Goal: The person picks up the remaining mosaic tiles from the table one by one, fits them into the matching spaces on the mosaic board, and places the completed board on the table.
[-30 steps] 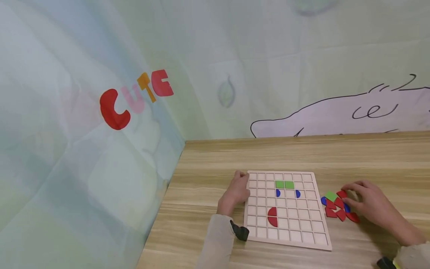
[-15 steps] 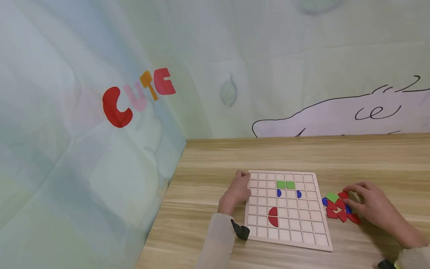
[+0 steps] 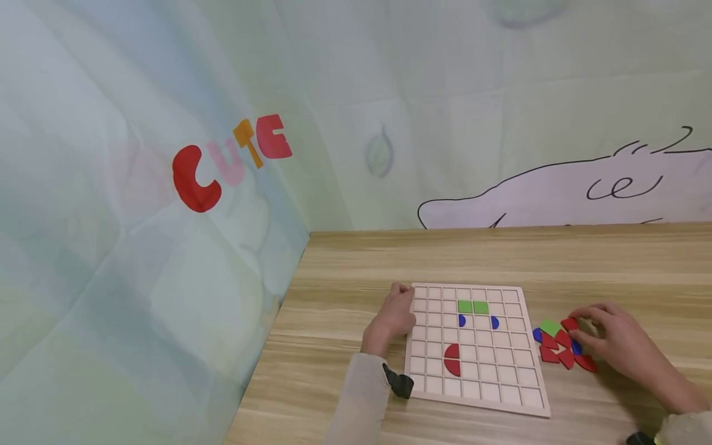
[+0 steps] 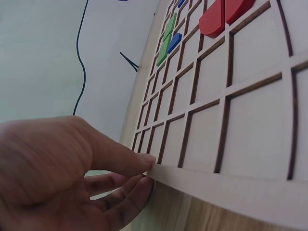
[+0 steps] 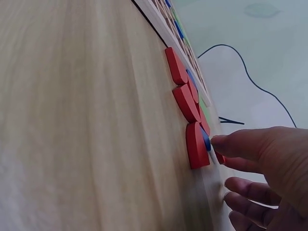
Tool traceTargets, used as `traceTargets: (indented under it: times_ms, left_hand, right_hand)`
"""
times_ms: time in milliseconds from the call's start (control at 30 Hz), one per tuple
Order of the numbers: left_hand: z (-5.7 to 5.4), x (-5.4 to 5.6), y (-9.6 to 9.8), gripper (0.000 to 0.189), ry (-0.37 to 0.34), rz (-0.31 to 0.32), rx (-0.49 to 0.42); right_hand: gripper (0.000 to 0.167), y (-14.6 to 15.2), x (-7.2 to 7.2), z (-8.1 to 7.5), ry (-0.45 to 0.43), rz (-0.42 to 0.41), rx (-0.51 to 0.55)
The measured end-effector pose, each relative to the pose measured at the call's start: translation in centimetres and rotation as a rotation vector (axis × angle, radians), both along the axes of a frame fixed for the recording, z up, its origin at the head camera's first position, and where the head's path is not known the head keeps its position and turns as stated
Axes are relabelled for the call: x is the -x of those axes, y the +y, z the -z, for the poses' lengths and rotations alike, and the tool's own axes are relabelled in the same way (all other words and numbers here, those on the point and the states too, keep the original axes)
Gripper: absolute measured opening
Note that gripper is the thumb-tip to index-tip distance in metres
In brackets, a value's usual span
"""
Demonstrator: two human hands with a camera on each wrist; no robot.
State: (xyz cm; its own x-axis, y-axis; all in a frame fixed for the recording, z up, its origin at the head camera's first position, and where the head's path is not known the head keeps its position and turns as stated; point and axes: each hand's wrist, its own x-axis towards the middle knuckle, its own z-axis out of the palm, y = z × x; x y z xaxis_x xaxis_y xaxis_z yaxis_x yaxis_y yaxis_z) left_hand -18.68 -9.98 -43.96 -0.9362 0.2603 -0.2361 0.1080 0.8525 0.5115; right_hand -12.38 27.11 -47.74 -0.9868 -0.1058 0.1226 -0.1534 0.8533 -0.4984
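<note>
Possibly a snag: crowded pile, board held at one corner

Head view. Board (image 3: 487, 372) lies on the bench (image 3: 334, 296), with green squares (image 3: 465, 306), two blue halves (image 3: 495, 322) and a red pair (image 3: 452, 351) in its cells. Loose pile (image 3: 563, 338) just beside its right edge. Left hand (image 3: 394, 314) at the board's far left corner; right hand (image 3: 617, 337) at a red piece (image 3: 570, 322) on the pile's far side. Likely fault: crowding, so picking one piece drags a neighbour.

Left wrist view. Fingers grip the corner, thumb on top, others below the edge. An upward tug there could tilt the board and shift the set pieces; how snugly they sit, cannot tell.

Right wrist view. Thumb and forefinger pinch the red piece narrowly at the tips; remaining fingers loose. Whether it is clear of the bench, cannot tell. Small, thin piece: might slip. Blue piece (image 5: 206, 139) beside the thumb could catch.
</note>
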Motion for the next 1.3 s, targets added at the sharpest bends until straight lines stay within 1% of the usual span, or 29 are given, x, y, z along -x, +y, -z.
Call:
traceTargets:
  times_ms: [233, 333, 400, 567, 833, 967, 1133, 1300]
  left_hand:
    - [-0.1, 0.0, 0.1, 0.063, -0.010, -0.014, -0.009]
    - [-0.1, -0.1, 0.1, 0.063, -0.020, -0.023, -0.010]
    - [-0.1, -0.1, 0.1, 0.062, -0.021, -0.026, -0.017]
    - [-0.2, -0.1, 0.1, 0.062, -0.021, -0.030, -0.026]
    - [-0.4, -0.2, 0.1, 0.062, -0.017, -0.022, -0.022]
    - [-0.4, -0.2, 0.1, 0.062, -0.014, -0.020, -0.024]
    - [-0.5, -0.1, 0.1, 0.062, -0.014, -0.013, -0.023]
    - [-0.4, -0.1, 0.1, 0.063, -0.020, -0.017, -0.022]
  right_hand:
    - [0.046, 0.0, -0.1, -0.2, -0.012, 0.021, 0.010]
    - [0.049, -0.1, -0.1, -0.5, -0.023, 0.029, 0.007]
    - [0.049, -0.3, -0.1, -0.7, -0.015, 0.028, 0.006]
    - [0.047, -1.0, -0.4, -1.4, 0.031, 0.018, 0.019]
    - [0.042, -2.2, -0.6, -2.2, 0.077, 0.043, 0.020]
    - [0.039, -2.7, -0.8, -2.4, 0.114, 0.037, 0.027]
    - [0.036, -3.5, -1.2, -2.9, 0.129, 0.035, 0.031]
    - [0.035, -4.5, -1.5, -3.5, 0.206, 0.023, 0.048]
